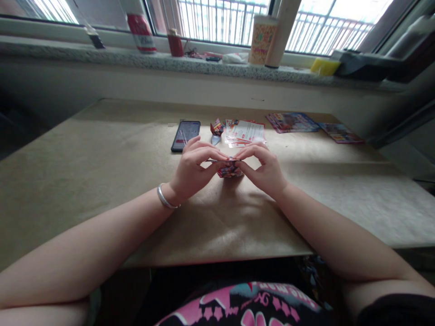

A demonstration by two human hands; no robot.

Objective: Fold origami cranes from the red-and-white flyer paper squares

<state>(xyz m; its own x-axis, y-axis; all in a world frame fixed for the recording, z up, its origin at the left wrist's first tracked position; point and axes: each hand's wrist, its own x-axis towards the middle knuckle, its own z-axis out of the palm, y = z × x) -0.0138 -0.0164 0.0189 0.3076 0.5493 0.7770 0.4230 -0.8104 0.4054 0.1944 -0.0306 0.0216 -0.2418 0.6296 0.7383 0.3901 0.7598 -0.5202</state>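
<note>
Both hands meet over the middle of the table around a small packet [230, 169] with a red, white and dark printed front. My left hand [199, 163] pinches its upper left edge between thumb and fingers. On the other side, my right hand [260, 165] grips the upper right edge the same way. The packet hangs upright just above the tabletop, its top partly covered by fingertips. A silver bangle [166, 197] circles the left wrist. Just beyond the hands lie a crumpled, torn wrapper [216, 129] and several white printed cards [249, 131] with red borders.
A dark phone [186, 132] lies beyond my left hand on the beige table [112, 167]. Colourful printed packs [292, 121] and another pack [340, 132] are at the back right. The windowsill holds a red can [141, 34], a patterned cup [262, 38] and a yellow block [325, 66].
</note>
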